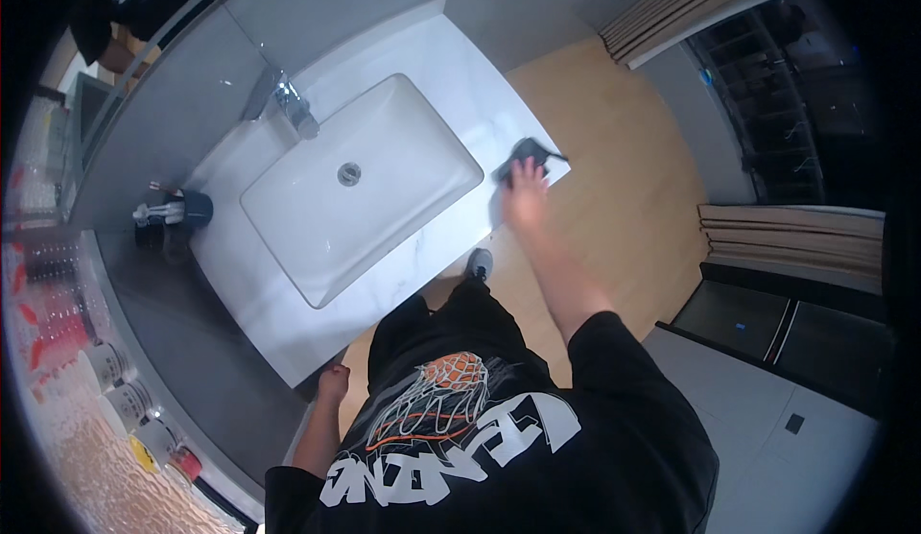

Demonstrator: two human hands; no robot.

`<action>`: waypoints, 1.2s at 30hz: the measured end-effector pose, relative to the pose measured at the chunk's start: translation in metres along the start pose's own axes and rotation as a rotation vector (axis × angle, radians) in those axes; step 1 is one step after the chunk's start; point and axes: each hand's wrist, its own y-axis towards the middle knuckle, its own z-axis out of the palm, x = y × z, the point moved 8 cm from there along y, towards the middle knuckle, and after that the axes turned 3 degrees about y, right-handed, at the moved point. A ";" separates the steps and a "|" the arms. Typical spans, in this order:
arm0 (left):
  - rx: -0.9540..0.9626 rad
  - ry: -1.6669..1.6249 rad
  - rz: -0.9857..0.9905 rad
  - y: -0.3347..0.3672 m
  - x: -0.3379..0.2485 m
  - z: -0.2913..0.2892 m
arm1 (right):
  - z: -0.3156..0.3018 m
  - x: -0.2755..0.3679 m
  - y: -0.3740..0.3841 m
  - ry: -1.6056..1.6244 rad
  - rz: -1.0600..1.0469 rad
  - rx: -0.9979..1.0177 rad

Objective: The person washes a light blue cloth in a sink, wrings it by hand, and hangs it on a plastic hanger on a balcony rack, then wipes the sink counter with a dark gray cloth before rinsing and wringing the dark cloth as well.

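In the head view the person stands over a white marble-look vanity tabletop [436, 49] with a rectangular white basin [384, 165] sunk into it; the right hand [525, 193] reaches forward to the tabletop's right corner and lies flat on a small dark crumpled cloth [526, 154], the fingers [523, 171] spread over the cloth's near part and pressing it against the surface rather than curled round it; the cloth sits on the tabletop just beside the basin's right rim, near the edge above the wooden floor [624, 150]; the left hand [333, 381] is low at the tabletop's near edge, touching or gripping that edge, its fingers looking curled, though whether they close on the edge I cannot tell; a chrome tap [288, 102] stands at the basin's far side and a round metal drain [349, 173] shows in the basin's floor; to the left, a dark blue cup holding toothbrushes [182, 211] stands on the grey ledge by the mirror [144, 102]; further left, several white jars [120, 385] stand in a row on a shelf; one grey shoe [479, 263] shows on the floor under the tabletop's edge.
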 end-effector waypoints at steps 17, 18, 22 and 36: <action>-0.070 -0.058 0.081 -0.048 -0.151 0.013 | -0.028 -0.097 0.075 0.158 -0.202 0.065; -0.033 -0.013 0.056 -0.048 -0.170 0.024 | -0.027 -0.126 0.093 0.233 -0.079 0.111; -0.150 -0.044 0.341 -0.108 -0.332 0.007 | -0.030 -0.200 0.118 1.193 0.543 0.355; 1.126 -1.232 0.785 -0.270 -0.872 -0.054 | -0.297 -0.268 0.124 2.500 -0.024 0.692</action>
